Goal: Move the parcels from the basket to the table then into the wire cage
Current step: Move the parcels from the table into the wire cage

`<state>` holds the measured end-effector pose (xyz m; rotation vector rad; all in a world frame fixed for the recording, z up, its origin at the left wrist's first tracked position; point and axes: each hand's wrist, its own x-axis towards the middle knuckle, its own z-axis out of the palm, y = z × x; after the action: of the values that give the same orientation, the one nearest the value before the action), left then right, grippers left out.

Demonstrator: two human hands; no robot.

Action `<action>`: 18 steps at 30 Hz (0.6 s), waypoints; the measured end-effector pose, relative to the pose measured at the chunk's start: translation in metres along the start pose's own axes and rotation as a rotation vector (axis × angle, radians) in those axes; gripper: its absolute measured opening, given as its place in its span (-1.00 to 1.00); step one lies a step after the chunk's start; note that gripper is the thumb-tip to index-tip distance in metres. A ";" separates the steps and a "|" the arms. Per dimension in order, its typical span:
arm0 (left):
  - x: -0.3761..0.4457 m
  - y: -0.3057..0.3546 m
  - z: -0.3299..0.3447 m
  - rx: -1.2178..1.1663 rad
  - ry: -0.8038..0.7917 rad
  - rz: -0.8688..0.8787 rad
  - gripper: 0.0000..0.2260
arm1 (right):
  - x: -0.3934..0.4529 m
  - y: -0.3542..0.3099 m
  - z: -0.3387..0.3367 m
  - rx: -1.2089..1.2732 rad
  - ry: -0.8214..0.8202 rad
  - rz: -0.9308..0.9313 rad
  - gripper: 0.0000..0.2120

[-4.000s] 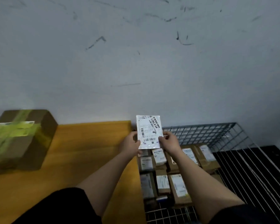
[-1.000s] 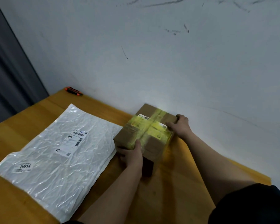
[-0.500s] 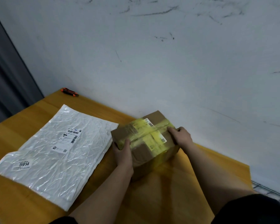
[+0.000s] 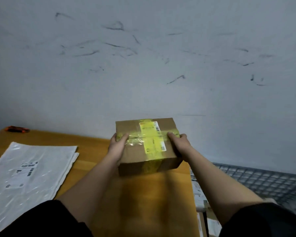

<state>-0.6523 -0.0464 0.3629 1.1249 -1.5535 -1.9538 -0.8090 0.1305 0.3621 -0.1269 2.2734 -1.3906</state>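
Observation:
A brown cardboard box crossed with yellow tape is held above the right part of the orange-brown table. My left hand grips its left side and my right hand grips its right side. A white label with a barcode lies on the box top. The wire cage shows at the lower right beyond the table edge, with labelled parcels partly visible inside it.
A large white plastic mailer lies flat on the left of the table. An orange and black utility knife rests at the far left corner. A scuffed grey wall stands right behind the table.
The box has been lifted off the table and carried to the right, turned square to me. The view has swung right, bringing the wire cage into sight.

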 end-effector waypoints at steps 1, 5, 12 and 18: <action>-0.003 0.000 0.012 0.025 -0.042 0.001 -0.22 | -0.006 0.003 -0.018 0.021 0.017 0.009 -0.31; -0.028 -0.018 0.076 0.092 -0.165 0.032 0.00 | -0.031 0.035 -0.108 0.085 0.091 0.015 -0.25; -0.152 -0.063 0.192 0.150 -0.229 0.019 -0.27 | -0.097 0.131 -0.240 0.142 0.069 0.075 -0.42; -0.225 -0.131 0.263 0.289 -0.308 -0.133 -0.28 | -0.137 0.213 -0.321 0.143 0.079 0.183 -0.51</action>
<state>-0.7028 0.3184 0.3315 1.0988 -2.0223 -2.1187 -0.7933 0.5384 0.3461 0.1812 2.1769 -1.4766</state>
